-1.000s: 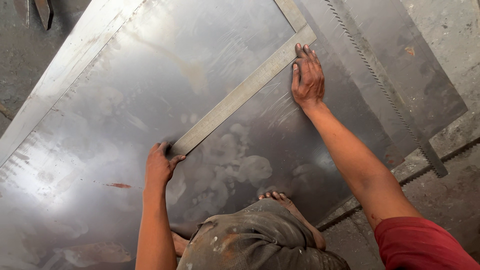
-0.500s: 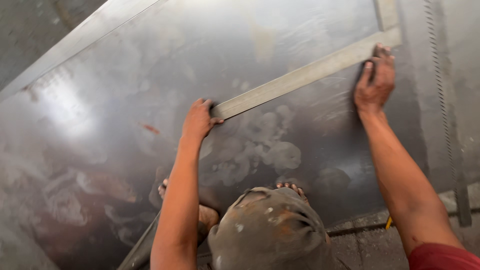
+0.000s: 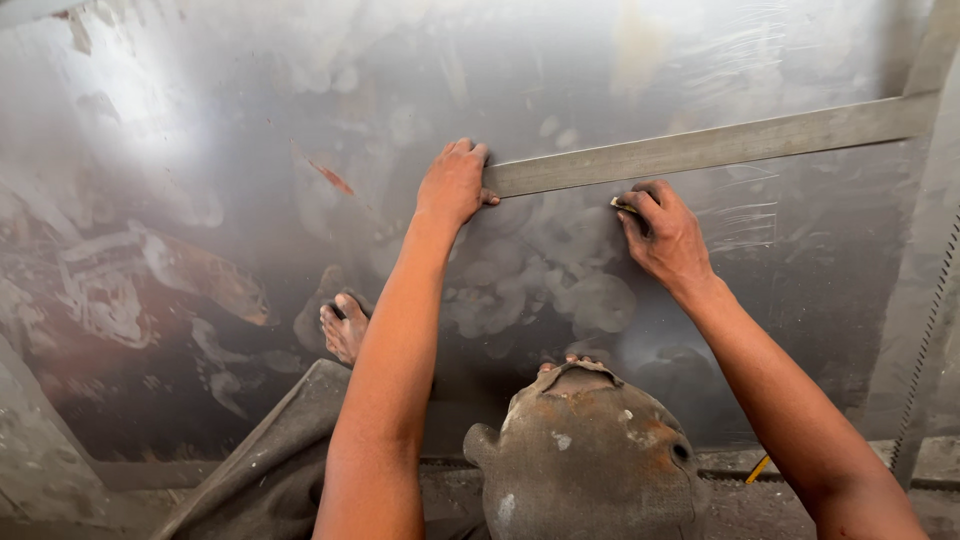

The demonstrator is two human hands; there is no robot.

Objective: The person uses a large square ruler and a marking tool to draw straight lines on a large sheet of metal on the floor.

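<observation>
Sheet metal (image 3: 250, 130), large, grey and smudged, lying flat and filling most of the view, with a rust-red streak (image 3: 330, 178) left of centre. Long flat metal straightedge (image 3: 720, 146) resting on the sheet, running from mid-frame up toward the right edge, tilted slightly upward to the right. Left hand (image 3: 455, 185) pressed down on the near end of the straightedge, fingers curled over its tip and thumb tucked under the lower edge, pinning it to the sheet. Right hand (image 3: 668, 235) just below the straightedge, fingers bunched together and pinching a small marking tool (image 3: 624, 206) (only a yellowish tip visible, kind not clear) with its point against the lower edge of the strip. Hands near each other, both touching or just beside the strip. Bare foot (image 3: 343, 328) planted on the sheet, lower left, toes pointing up the frame; toes of a second foot (image 3: 572, 362) peeking out behind a bent knee in stained, worn trousers (image 3: 590, 460), which blocks the lower middle of the sheet. Grey cloth (image 3: 270, 450) trailing off at lower left. Toothed metal strip (image 3: 925, 340) along the right side, beyond the sheet's edge, well apart from both hands. Small yellow object (image 3: 758, 468) on the ground near the right forearm, mostly hidden.
</observation>
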